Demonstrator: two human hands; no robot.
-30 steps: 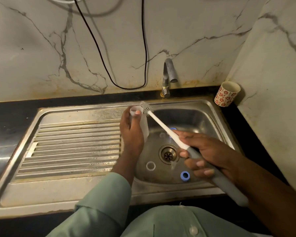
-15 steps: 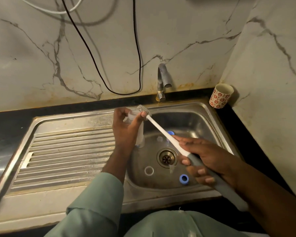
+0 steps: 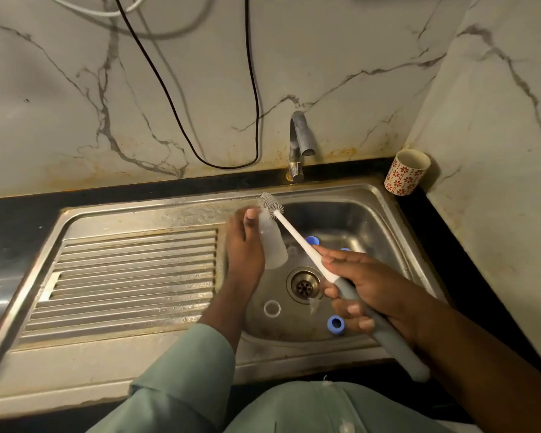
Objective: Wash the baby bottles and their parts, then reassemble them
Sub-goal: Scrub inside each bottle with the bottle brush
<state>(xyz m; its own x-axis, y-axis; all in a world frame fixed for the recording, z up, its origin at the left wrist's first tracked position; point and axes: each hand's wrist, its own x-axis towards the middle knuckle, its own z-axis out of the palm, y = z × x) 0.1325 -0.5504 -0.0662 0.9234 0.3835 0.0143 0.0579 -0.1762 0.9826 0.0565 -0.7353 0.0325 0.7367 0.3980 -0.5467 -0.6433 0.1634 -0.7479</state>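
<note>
Brush [image 3: 270, 204] head has popped out of the bottle [image 3: 272, 242] mouth mid-frame over the sink [image 3: 388, 220], left hand [image 3: 244, 254] still wrapped round the bottle, right hand [image 3: 366, 292] gripping the handle, so the inside scrub looks about done.

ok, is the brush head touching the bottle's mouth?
Touching. The head view shows the brush head against the mouth of the bottle the left hand holds, no gap between them.
</note>
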